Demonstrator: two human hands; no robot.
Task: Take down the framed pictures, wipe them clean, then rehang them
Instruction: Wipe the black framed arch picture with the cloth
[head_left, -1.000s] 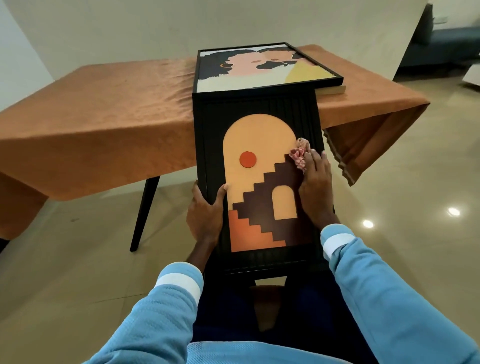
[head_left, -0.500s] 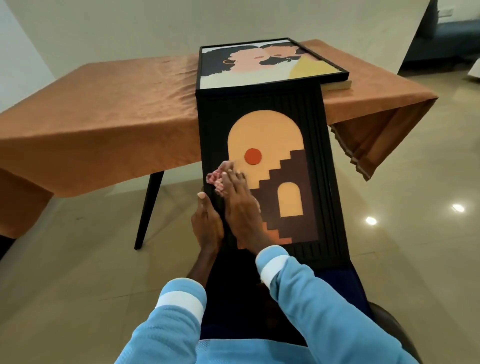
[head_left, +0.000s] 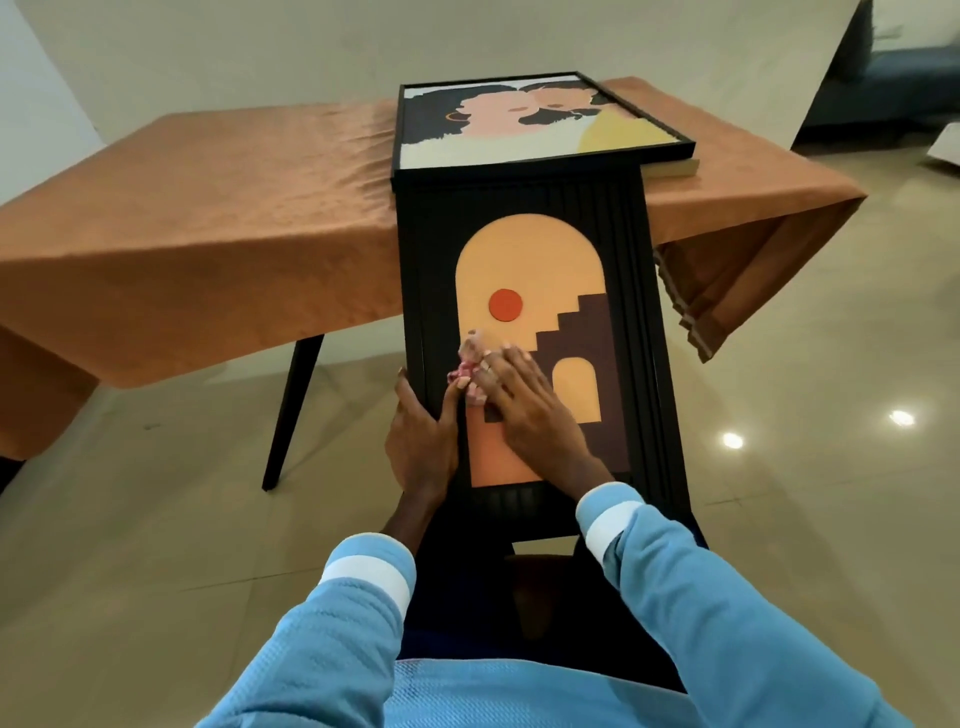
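A tall black ribbed frame with an orange arch and brown stairs (head_left: 530, 249) leans from my lap up against the table edge. My left hand (head_left: 423, 439) grips its left edge, thumb on the front. My right hand (head_left: 524, 410) lies with straight fingers on the picture's lower left, pressing a crumpled pink cloth (head_left: 470, 371) against it. A second framed picture with two faces (head_left: 530, 130) lies flat on the table behind.
The table wears a rust-orange cloth (head_left: 234, 218) that hangs over its edges, with a black leg (head_left: 293, 410) below. A thin beige object (head_left: 675, 169) peeks from under the flat picture. Glossy tiled floor lies all around; a dark sofa stands far right.
My right hand swept the pink cloth from the picture's right side to its left, then shifted slightly back towards the middle. My left hand kept its grip on the left edge.
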